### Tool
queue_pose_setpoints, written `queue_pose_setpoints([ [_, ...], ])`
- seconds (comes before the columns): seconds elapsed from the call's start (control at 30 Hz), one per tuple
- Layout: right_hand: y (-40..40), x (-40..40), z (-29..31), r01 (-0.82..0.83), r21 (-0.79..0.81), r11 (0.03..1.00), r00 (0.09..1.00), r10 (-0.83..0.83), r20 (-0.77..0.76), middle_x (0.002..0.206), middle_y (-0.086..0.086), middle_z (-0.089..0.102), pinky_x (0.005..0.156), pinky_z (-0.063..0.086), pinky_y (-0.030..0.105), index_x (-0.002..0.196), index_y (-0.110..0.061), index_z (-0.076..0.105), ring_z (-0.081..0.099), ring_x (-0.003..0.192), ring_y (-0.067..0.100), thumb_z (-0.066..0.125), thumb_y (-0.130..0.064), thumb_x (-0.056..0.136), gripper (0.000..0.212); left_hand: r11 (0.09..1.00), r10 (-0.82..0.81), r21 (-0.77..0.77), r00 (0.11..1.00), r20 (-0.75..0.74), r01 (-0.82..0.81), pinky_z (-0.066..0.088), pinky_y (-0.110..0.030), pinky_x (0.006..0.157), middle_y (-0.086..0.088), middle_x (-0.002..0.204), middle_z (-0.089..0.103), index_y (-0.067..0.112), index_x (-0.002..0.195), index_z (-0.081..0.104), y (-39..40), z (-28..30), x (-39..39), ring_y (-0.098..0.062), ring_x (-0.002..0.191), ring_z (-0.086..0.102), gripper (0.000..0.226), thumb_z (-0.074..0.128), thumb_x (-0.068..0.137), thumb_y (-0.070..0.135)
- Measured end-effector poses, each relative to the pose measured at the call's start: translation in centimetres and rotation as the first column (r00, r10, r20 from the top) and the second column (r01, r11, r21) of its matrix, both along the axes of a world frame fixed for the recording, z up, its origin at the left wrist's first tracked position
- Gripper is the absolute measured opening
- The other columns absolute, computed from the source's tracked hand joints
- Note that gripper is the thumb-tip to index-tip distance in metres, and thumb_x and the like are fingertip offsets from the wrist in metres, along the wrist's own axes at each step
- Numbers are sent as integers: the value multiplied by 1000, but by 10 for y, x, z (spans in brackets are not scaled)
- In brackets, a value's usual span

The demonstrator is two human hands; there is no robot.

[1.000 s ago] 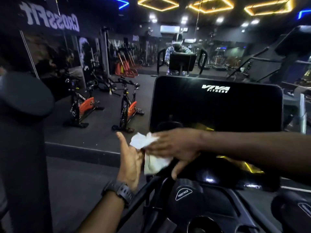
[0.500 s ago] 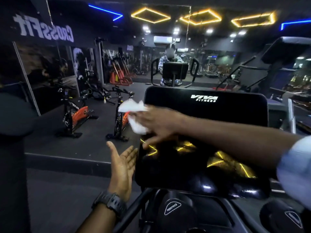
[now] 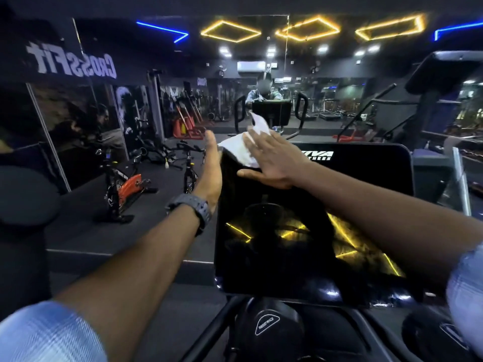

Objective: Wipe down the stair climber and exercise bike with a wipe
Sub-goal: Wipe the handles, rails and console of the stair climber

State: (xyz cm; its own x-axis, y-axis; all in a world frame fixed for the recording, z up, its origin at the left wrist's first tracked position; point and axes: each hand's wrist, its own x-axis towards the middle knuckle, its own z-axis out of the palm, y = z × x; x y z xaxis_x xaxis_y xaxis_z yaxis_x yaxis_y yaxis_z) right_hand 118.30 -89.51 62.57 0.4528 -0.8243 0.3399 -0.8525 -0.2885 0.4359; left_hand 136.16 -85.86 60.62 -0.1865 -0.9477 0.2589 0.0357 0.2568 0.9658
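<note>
A mirror wall (image 3: 86, 121) faces the camera, showing reversed "CrossFit" lettering (image 3: 72, 64) and, farther back, racks of gym gear too dim to make out. Overhead, yellow diamond-shaped ceiling lights (image 3: 231, 31) glow in a row, with a blue light strip (image 3: 164, 31) beside them and a white air-conditioning unit (image 3: 251, 66) below. A dark raised floor platform (image 3: 86, 239) runs along the base of the mirror.

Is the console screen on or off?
Off, as far as shows: the screen is black, with only ceiling-light reflections and the printed logo. The right hand presses the wipe on its top corner.
</note>
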Motion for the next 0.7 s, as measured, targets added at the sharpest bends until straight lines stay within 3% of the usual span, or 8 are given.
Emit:
queue_pose_setpoints([
  [0.13, 6, 6, 6, 26, 14, 1000, 999, -26, 39, 163, 17, 3, 123, 3, 44, 155, -5, 3, 7, 151, 29, 12, -69, 95, 88, 999, -12, -44, 990, 143, 19, 35, -52, 115, 1, 139, 62, 37, 131, 62, -36, 0, -1, -22, 130, 56, 111, 14, 59, 106],
  [0.23, -1, 36, 3, -28, 61, 998, 999, 25, 46, 163, 17, 4, 123, 3, 44, 156, -6, 7, 4, 151, 31, 21, -57, 100, 78, 995, 56, -98, 978, 202, -37, 41, -49, 110, 3, 125, 70, 43, 120, 68, -45, 0, -5, -22, 118, 65, 104, 18, 55, 107],
  [0.33, 9, 7, 5, 3, 58, 998, 993, -10, 119, 163, 14, 10, 121, 8, 39, 156, -11, 7, 11, 150, 28, 23, -55, 102, 72, 991, 101, -109, 954, 281, -73, 34, -50, 115, -2, 140, 60, 39, 129, 63, -33, 12, -9, -27, 130, 56, 106, 12, 63, 104],
  [0.43, 25, -43, 7, 97, 4, 995, 984, -96, 148, 159, 17, 23, 119, 15, 43, 156, -8, 7, 19, 147, 32, 20, -71, 94, 89, 968, 180, -242, 871, 457, -73, 26, -45, 120, -10, 153, 46, 23, 144, 52, -22, 20, -13, -28, 141, 43, 96, 6, 86, 84],
  [0.53, 30, -44, 3, 196, -5, 981, 979, -195, 57, 162, 18, 7, 122, 2, 48, 155, -6, -1, 4, 150, 32, 6, -85, 81, 109, 902, 234, -427, 756, 611, 66, 10, -40, 125, -10, 164, 25, 15, 154, 33, -23, 19, -25, -23, 153, 18, 85, 7, 95, 69],
  [0.6, 29, -27, -5, 193, 5, 981, 981, -193, -2, 162, 19, -7, 121, -7, 50, 155, -6, -5, -10, 150, 31, 7, -86, 76, 113, 855, 254, -494, 703, 664, 158, 11, -47, 125, -14, 161, 31, 11, 152, 36, -32, 18, -37, -27, 151, 22, 100, 1, 89, 80],
  [0.7, 39, -45, -13, 196, 30, 980, 980, -197, 25, 162, 12, -16, 119, -10, 53, 155, -14, -9, -16, 150, 27, 5, -88, 75, 111, 826, 280, -513, 619, 734, 234, 12, -50, 124, -16, 155, 39, 7, 148, 41, -41, 18, -54, -28, 147, 29, 114, -8, 81, 85],
])
